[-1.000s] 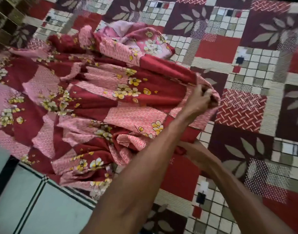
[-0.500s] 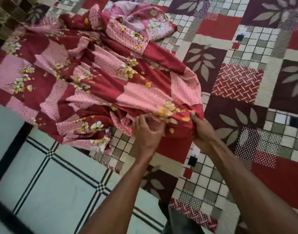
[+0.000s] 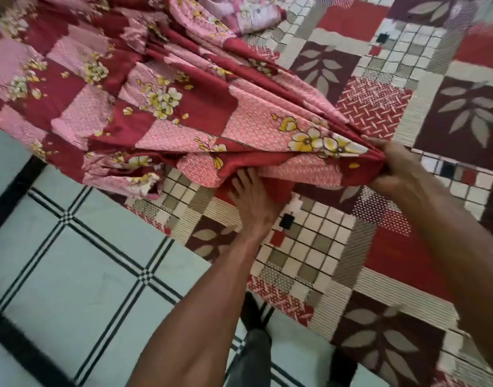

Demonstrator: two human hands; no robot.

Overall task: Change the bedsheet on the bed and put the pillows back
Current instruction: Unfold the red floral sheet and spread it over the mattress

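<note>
Floral sheet (image 3: 167, 107) lies bunched on bed (image 3: 463, 113), over patterned sheet, one side hanging toward floor (image 3: 72, 275). Since a second ago, gathered edge is drawn toward near bed edge. Right hand (image 3: 393, 166) is closed, pinching gathered folds. Left hand (image 3: 251, 191) is tucked beneath the cloth, fingers partly hidden; grip cannot be told. Judged: sheet being pulled and spread; pillows not seen.

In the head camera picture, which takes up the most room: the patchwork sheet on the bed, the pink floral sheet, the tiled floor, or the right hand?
As they appear:
1. Patchwork sheet
2. Floral sheet
3. Tiled floor
4. Right hand
Floral sheet and floor look close in area, so that pair is unsure; both run off the picture's edge.
</note>
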